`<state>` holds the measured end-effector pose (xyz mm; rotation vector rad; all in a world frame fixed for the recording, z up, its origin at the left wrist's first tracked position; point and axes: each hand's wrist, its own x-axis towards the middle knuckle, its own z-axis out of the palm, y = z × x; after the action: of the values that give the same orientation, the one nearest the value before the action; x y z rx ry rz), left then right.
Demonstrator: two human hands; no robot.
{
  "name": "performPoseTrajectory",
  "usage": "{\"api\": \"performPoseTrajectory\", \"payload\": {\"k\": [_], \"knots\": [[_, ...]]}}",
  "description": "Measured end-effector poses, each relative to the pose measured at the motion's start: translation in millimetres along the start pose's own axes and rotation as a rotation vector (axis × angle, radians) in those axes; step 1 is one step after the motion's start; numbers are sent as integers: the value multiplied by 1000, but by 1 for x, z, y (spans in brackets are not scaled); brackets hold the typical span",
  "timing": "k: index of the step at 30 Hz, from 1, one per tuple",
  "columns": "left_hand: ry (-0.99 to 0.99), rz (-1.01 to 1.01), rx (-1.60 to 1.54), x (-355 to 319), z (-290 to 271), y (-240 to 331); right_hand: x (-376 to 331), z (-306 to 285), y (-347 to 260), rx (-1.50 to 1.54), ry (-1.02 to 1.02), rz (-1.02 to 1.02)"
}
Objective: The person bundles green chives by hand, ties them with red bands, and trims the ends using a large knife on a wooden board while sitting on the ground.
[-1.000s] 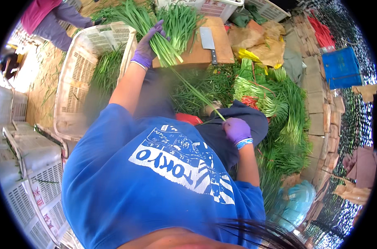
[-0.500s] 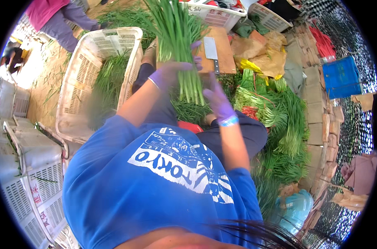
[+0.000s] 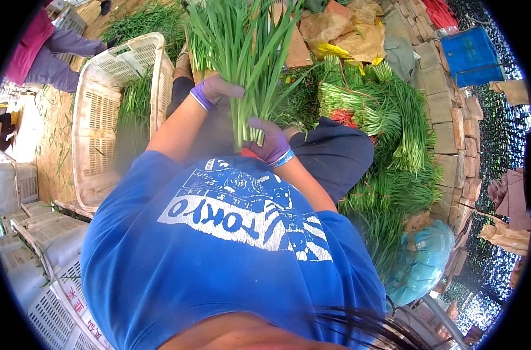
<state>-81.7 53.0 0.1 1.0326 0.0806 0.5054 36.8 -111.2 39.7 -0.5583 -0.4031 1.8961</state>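
Head view, looking down: left hand (image 3: 214, 90) in a purple glove is clenched round the upper stalks of a tall bunch of long green chives (image 3: 242, 52), held upright in front of the chest. Right hand (image 3: 269, 140), also purple-gloved, grips the pale stalk ends from below. White slatted plastic crate (image 3: 102, 111) lies to the left, heaped tied green bundles (image 3: 388, 111) to the right.

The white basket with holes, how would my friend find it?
Start at the blue shirt and look to the person's left. The white basket lies there, tipped on its side on the ground, with green stalks inside. Unlike the grey crates stacked nearby, it is cream and open.
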Motion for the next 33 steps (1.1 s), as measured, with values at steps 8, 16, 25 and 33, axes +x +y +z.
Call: {"api": "performPoseTrajectory", "payload": {"k": [8, 16, 25, 33], "knots": [[-83, -180, -52, 1, 4, 10, 7, 3, 8, 223, -292, 123], [331, -25, -647, -4, 86, 16, 23, -13, 12, -614, 457, -74], [505, 13, -360, -9, 76, 2, 3, -30, 10, -169, 180, 22], [338, 21, -429, -17, 64, 1, -4, -29, 12, 18, 21, 96]]}}
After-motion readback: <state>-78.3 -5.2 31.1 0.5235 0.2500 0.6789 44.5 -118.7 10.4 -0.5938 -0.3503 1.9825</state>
